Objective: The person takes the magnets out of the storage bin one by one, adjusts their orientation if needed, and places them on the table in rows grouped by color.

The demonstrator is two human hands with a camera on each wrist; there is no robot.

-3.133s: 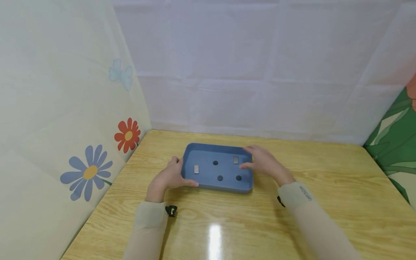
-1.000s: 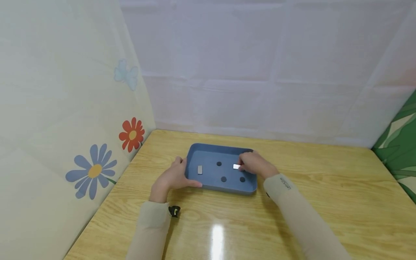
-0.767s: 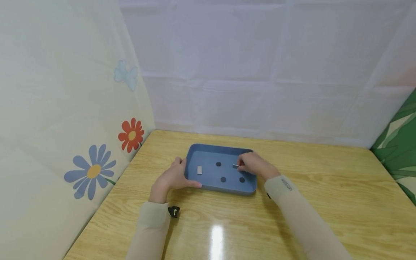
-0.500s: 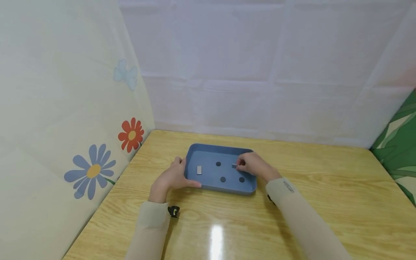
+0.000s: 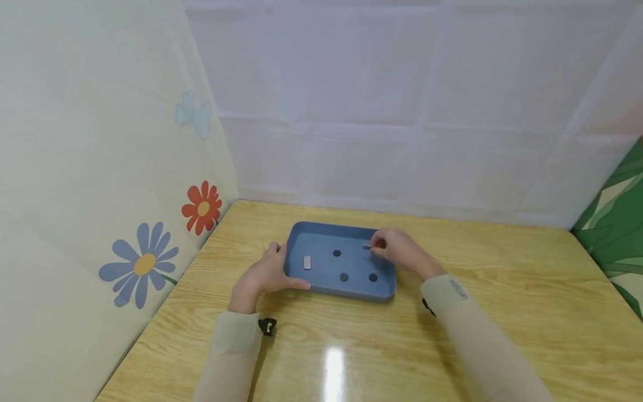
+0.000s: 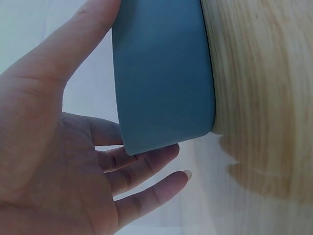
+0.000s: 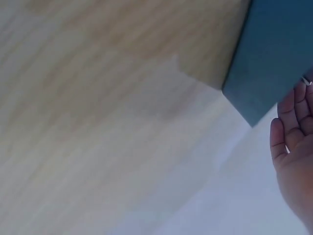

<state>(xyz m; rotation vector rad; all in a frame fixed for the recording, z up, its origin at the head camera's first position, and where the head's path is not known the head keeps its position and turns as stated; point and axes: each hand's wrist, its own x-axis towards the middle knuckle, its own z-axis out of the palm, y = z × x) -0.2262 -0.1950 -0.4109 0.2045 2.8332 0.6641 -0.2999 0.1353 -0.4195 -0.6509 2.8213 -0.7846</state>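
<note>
A shallow blue tray [image 5: 321, 240] sits on the table. My left hand [image 5: 264, 272] holds its left end, thumb along the front wall and fingers round the end; in the left wrist view the fingers reach past the tray's corner [image 6: 166, 73]. Over the tray's right part, thumb and index of my right hand [image 5: 402, 249] pinch a small silver rectangular block [image 5: 367, 246], seen nearly edge-on. A like silver block [image 5: 307, 262] lies flat at the tray's left. Several small dark round discs, one at the middle [image 5: 337, 253] and one at front right [image 5: 373, 277], lie inside.
The wooden table [image 5: 492, 290] stretches out to the right and in front of the tray. A white sheet [image 5: 341, 111] hangs behind it, with a flower-printed sheet [image 5: 90, 167] to the left.
Earlier, my right hand was spread over the tray's right end; it then pinched the silver block and tilted it. Over the last half second, hand and block moved slightly back and right.
</note>
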